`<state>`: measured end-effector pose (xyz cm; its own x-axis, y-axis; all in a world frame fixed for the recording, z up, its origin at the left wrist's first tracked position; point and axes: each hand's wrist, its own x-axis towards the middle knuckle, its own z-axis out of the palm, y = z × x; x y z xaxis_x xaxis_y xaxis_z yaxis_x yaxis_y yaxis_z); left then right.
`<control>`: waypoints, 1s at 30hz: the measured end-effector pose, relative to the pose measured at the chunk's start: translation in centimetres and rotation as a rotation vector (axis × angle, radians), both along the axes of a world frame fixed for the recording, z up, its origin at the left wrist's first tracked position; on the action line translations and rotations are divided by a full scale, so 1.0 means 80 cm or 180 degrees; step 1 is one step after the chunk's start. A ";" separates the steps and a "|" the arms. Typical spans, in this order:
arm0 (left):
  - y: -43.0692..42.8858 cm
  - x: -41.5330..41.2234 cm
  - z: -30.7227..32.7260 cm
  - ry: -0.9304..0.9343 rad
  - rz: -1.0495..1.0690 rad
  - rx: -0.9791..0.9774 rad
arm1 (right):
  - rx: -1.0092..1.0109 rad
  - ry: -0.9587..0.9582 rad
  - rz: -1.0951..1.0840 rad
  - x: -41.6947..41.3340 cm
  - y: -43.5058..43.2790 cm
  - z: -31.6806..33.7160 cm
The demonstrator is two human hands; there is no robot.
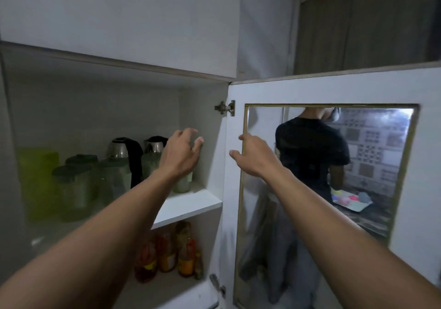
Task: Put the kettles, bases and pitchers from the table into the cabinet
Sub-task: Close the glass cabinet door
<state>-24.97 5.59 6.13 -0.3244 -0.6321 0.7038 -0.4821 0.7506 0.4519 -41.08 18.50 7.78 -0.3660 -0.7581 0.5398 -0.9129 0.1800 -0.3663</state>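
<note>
A: Where are our things now?

B: On the upper shelf of the cabinet. Two shiny kettles stand at the back of that shelf. The see-through pitchers with dark lids stand in front of them, and one more pitcher sits at the shelf's right end, partly hidden by our arm.

A: What are our hands doing?

B: Our left hand is up over the shelf, just above that right-end pitcher. The fingers are spread and curled a little, and they hold nothing. Our right hand is off the shelf, on the inside of the open door, by the gold frame of its glass. Its fingers are loose too, and it holds nothing. We cannot tell if it touches the door.

A: So which hand is closer to the things?

B: The left one. The pitcher stands tall, straight up from the shelf, right under that hand. The kettles are to the left of the hand and farther back.

A: What do we think comes next?

B: The shelf looks full, so maybe we pull the left hand out. The right hand is the near one for the door. We should mind the bottles below the shelf.
</note>
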 end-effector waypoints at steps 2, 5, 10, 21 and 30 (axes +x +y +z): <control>0.028 -0.016 0.014 0.0014 -0.0174 -0.0062 | -0.0091 0.0170 -0.0124 -0.006 0.043 0.017; 0.070 -0.047 0.039 0.0070 -0.0470 -0.0052 | -0.0326 0.0448 -0.0354 -0.021 0.108 0.045; 0.131 -0.113 0.068 0.0068 -0.0893 -0.0141 | -0.0561 0.0772 -0.0799 -0.066 0.198 0.089; 0.258 -0.294 0.163 0.0125 -0.1356 -0.0729 | -0.0455 0.1787 -0.2010 -0.209 0.365 0.168; 0.300 -0.384 0.187 -0.0170 -0.1510 -0.1113 | -0.0306 0.0972 -0.1490 -0.281 0.402 0.171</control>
